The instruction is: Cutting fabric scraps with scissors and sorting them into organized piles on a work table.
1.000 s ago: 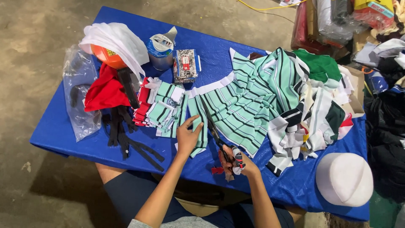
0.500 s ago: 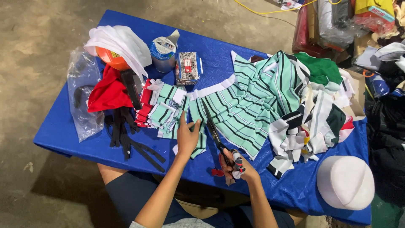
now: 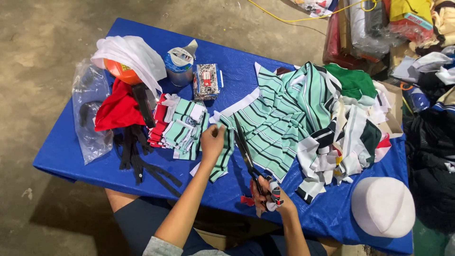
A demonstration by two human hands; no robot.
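Note:
A mint-green fabric with black and white stripes (image 3: 279, 118) lies spread over the blue table (image 3: 95, 161). My right hand (image 3: 268, 194) grips the handles of long black scissors (image 3: 246, 151), whose blades point away from me into the cloth's near edge. My left hand (image 3: 212, 141) pinches a narrow strip of the same striped cloth (image 3: 222, 151) just left of the blades. Beside that hand, further left, sits a stack of cut striped pieces (image 3: 182, 130).
Red cloth (image 3: 116, 111), black straps (image 3: 142, 161) and a clear plastic bag (image 3: 90, 114) lie at the left. A tape roll (image 3: 179, 64), a small packet (image 3: 206, 80) and an orange ball under white cloth (image 3: 125, 59) are behind. A white cap (image 3: 381, 206) rests near right; fabric piles crowd the right.
My left hand has slid slightly up and left along the strip. The scissors and right hand stay nearly in place.

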